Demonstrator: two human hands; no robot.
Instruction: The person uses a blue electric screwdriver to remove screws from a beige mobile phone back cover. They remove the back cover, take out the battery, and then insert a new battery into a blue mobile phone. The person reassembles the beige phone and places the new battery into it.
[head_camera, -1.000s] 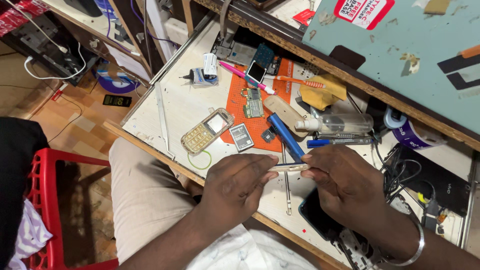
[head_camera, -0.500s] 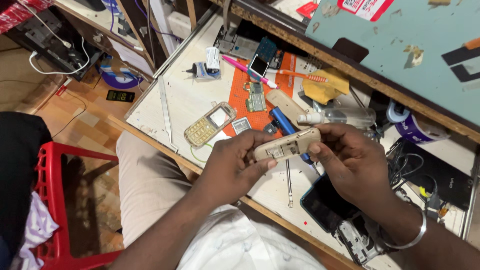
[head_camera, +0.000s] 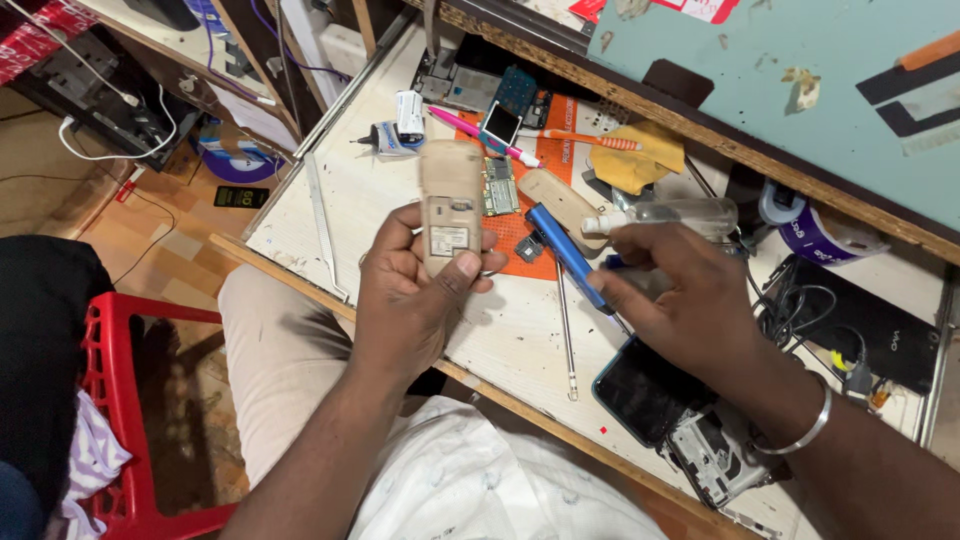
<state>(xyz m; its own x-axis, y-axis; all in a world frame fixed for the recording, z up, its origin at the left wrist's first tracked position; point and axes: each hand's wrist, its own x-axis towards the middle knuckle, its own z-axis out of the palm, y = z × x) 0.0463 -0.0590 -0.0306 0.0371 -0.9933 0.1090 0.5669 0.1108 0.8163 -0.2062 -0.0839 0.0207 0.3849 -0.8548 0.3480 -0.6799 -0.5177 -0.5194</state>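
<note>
The left hand (head_camera: 420, 290) holds a phone (head_camera: 450, 205) upright over the near part of the worktable (head_camera: 350, 190). To its right, the right hand (head_camera: 685, 300) is over a screwdriver (head_camera: 570, 255), which lies partly on the mat (head_camera: 520, 215). A circuit board (head_camera: 499, 186) lies on the mat, just right of the phone. Far behind are a small phone (head_camera: 499, 125) and a pen (head_camera: 470, 128). A spray bottle (head_camera: 665, 213) lies beyond the right hand. A metal rod (head_camera: 566, 330) lies between the hands. A smartphone (head_camera: 645, 390) lies near, under the right wrist.

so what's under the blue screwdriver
Its far end lies on the orange mat, the rest over the white tabletop. The right hand covers its near end, so what lies beneath there is hidden. The left hand holds a beige phone beside it.
</note>
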